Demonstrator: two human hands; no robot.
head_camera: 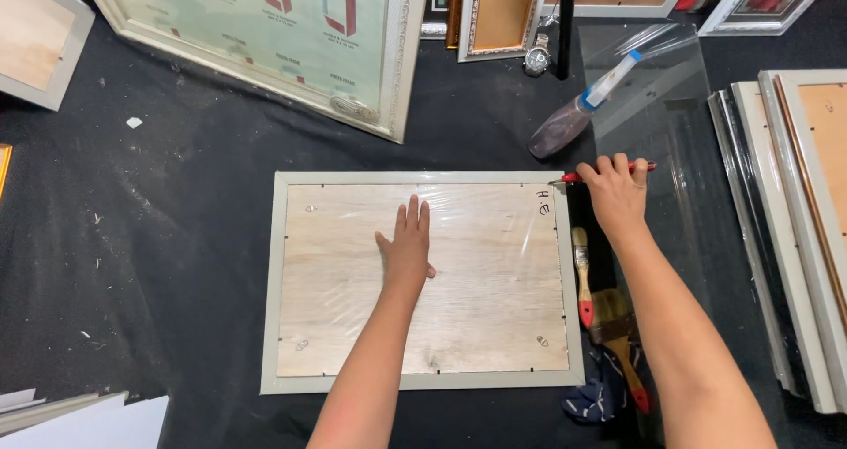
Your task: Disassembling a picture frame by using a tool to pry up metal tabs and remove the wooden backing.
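A white picture frame (281, 281) lies face down on the black surface, its plywood backing (476, 273) covered with clear plastic film. My left hand (407, 248) presses flat on the middle of the backing, fingers spread. My right hand (615, 189) is closed around a thin red-handled tool (569, 177) at the frame's upper right corner, its tip touching the frame's edge there.
Two paint brushes (609, 325) and a dark cloth (593, 396) lie right of the frame. A spray bottle (573, 114) and a glass sheet (670, 149) sit behind. Stacked frames (794, 237) stand at right, a large framed print (291, 34) at back, a wristwatch (536, 58) nearby.
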